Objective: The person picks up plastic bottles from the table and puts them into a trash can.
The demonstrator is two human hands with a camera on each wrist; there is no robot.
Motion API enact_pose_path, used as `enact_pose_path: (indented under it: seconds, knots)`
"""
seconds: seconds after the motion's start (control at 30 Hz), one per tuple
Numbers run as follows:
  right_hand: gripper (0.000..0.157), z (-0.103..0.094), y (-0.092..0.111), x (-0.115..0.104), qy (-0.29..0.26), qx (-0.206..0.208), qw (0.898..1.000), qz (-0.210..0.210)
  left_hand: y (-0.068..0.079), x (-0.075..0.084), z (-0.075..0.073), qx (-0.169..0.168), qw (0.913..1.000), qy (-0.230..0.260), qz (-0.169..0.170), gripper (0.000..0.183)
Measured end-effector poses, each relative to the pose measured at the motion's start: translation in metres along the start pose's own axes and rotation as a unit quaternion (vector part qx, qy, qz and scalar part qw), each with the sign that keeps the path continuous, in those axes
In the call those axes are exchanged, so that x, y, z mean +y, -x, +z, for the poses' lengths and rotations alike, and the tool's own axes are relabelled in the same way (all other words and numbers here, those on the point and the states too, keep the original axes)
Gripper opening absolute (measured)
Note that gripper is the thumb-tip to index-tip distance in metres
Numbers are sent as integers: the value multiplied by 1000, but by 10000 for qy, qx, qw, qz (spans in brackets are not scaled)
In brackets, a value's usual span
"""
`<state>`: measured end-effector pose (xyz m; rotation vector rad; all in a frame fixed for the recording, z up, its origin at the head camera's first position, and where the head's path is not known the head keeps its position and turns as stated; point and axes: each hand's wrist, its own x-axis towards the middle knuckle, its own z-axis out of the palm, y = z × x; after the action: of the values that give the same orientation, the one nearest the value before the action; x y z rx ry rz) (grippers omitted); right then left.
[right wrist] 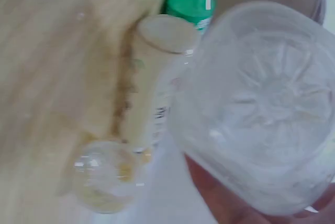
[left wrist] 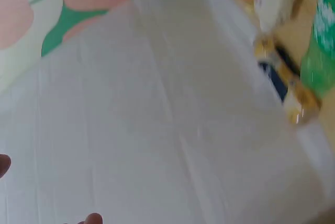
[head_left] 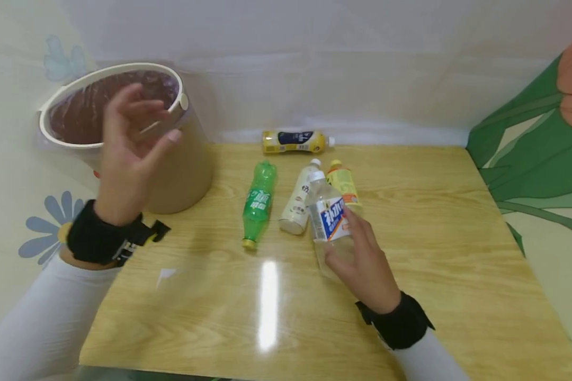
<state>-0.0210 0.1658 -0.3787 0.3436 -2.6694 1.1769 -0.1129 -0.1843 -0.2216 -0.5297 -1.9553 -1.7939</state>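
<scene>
My right hand (head_left: 369, 270) grips a clear plastic bottle (head_left: 331, 217) with a white cap and a blue-and-white label. The bottle is tilted, and its ribbed base (right wrist: 277, 103) fills much of the right wrist view. Just behind it lie a cream-coloured bottle (head_left: 297, 203) and a yellow-labelled bottle (head_left: 344, 185), partly hidden. To their left is a green bottle (head_left: 257, 203), its yellowish cap toward me. My left hand (head_left: 128, 159) is raised in front of the bin's rim, fingers spread and loosely bent, holding nothing. Only its fingertips (left wrist: 93, 218) show in the left wrist view.
A beige bin (head_left: 186, 164) with a pale rim and a dark plastic liner stands at the back left. A yellow bottle (head_left: 293, 142) lies sideways along the wooden table's (head_left: 457, 254) back edge. Behind it hangs a white sheet (head_left: 386, 95).
</scene>
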Motion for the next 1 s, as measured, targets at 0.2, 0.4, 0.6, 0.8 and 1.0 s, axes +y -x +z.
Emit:
enact_pose_path:
  seconds: [0.2,0.4,0.6,0.8,1.0]
  knots:
    - [84,5,-5,-28,-553,216,9946,-856,59,-17,71,-1499,9861,384,-612,70]
    - [82,19,-5,-43,-737,261,9867,-1423,110,-55,102,-2073,9553,1417,-1558,84]
    - [81,34,0,-47,-745,143,9819,-1733,149,-92,119,-1686,9404,2462,-1631,87]
    - [80,38,0,-49,-702,5,9794,-1895,158,-92,124,-1413,9403,2519,-1802,84]
    - [79,37,-2,-49,-532,94,9768,-2072,153,-90,121,-1508,9429,2437,-1699,83]
